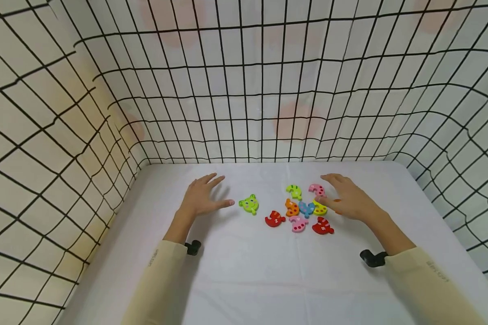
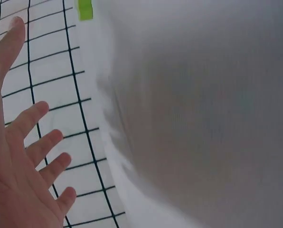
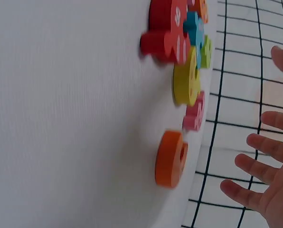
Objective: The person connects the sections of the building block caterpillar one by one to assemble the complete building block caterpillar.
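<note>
My left hand [image 1: 201, 197] hovers with spread fingers to the left of a green animal-head puzzle piece [image 1: 250, 204]; nothing is in its grasp. Over the right side of a loose group of painted puzzle pieces, my right hand [image 1: 351, 198] is held with fingers apart, also empty. Below it lies an orange piece [image 3: 169, 159], partly hidden in the head view. The group includes a yellow piece [image 1: 320, 208], a blue piece [image 1: 306, 209], an orange spotted piece [image 1: 292, 207], a light green piece [image 1: 294, 192], pink pieces [image 1: 298, 224] and red pieces [image 1: 274, 219] with white numbers.
A white cloth [image 1: 244, 280] covers the table. Black wire grid panels [image 1: 252, 95] with white sheeting behind them stand along the back and both sides. Black wrist cameras [image 1: 373, 258] jut out by the sleeves.
</note>
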The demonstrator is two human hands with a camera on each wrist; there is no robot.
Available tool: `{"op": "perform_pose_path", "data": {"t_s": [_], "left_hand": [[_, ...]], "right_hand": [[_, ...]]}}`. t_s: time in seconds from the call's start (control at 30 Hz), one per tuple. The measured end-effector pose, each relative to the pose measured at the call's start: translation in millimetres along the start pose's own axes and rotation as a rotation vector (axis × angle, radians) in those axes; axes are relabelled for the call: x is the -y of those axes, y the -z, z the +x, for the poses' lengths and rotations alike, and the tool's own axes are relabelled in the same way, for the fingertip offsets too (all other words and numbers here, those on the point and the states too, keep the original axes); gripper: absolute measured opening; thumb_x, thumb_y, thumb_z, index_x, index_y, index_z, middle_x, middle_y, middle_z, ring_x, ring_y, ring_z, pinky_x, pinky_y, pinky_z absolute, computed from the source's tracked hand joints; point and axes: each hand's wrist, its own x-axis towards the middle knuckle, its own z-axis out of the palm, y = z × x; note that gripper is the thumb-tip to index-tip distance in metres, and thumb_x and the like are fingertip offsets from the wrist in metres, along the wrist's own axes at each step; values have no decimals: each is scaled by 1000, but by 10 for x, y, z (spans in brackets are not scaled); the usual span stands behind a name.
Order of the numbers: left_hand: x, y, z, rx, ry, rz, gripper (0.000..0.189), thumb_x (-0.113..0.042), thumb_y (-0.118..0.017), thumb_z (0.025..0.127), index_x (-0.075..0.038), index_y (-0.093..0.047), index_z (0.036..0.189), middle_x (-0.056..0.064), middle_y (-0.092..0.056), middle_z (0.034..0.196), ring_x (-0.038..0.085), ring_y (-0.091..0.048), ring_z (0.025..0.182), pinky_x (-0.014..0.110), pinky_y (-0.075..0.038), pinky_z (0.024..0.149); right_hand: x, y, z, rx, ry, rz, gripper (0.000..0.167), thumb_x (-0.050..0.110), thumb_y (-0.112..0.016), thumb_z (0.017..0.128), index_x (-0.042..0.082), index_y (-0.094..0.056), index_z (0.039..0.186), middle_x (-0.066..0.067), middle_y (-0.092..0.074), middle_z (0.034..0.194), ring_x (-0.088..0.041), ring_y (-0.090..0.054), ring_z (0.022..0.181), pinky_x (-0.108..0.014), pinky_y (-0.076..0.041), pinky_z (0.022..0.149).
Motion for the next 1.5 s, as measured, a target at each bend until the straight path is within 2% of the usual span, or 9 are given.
{"op": "perform_pose_path", "data": {"t_s": [0.1,0.2,0.4,0.47,0.63,0.8,0.97,1.23,1.5], "left_hand": [[-84,-91,28,20,-23,-50,82,-75,-60,86,-29,-50,153,6,-42,163,34,-40,150,60,-33,121],[-175,-178,60,66,-62,-116,70,-62,-61,94,-28,-49,154,7,-43,162,35,-42,149,60,-39,117],[-360,-356,108,160,-162,-243,58,-39,-63,101,-24,-47,155,10,-42,161,36,-40,149,58,-37,120],[-409,-414,118,165,-189,-304,55,-35,-64,102,-22,-50,153,9,-45,160,35,-41,149,57,-35,121],[-486,-529,130,122,-220,-428,45,-28,-65,101,-18,-60,144,8,-57,151,31,-48,145,54,-35,121],[-525,-602,105,67,-207,-460,35,-21,-67,100,-13,-69,134,9,-65,142,29,-56,138,48,-40,119],[-555,-659,56,36,-125,-503,33,-20,-72,97,-17,-72,130,5,-67,140,25,-58,136,45,-43,117],[-546,-731,11,-29,-28,-586,24,-22,-73,97,-21,-77,120,0,-72,129,18,-66,115,38,-54,98],[-517,-750,11,-38,-22,-610,23,-23,-74,96,-20,-78,119,-1,-74,123,14,-66,104,33,-54,92]], "right_hand": [[97,-122,11,-5,-2,26,82,55,-65,95,13,-36,159,-23,-33,162,-48,-31,147,-76,-39,106],[215,-264,27,-11,11,50,76,50,-67,95,14,-41,156,-22,-39,160,-46,-36,146,-75,-40,106],[467,-515,19,-8,55,102,66,48,-69,93,14,-54,148,-18,-48,154,-40,-47,139,-68,-47,104],[533,-578,18,-6,54,114,64,51,-69,93,16,-57,145,-16,-53,149,-38,-52,134,-66,-50,102],[654,-678,31,-22,83,155,58,48,-70,93,16,-61,141,-11,-61,139,-32,-58,125,-60,-53,102],[770,-717,32,-40,112,162,56,44,-73,90,15,-65,137,-11,-63,135,-30,-58,123,-56,-53,104],[872,-744,27,-33,128,151,59,48,-77,86,14,-66,134,-9,-64,131,-29,-57,123,-55,-54,103],[1021,-813,56,-13,140,99,60,47,-84,80,16,-70,129,-6,-66,127,-24,-58,116,-51,-56,98],[1066,-886,92,-24,127,57,56,46,-83,81,17,-71,127,-4,-68,124,-25,-58,117,-52,-55,99]]}}
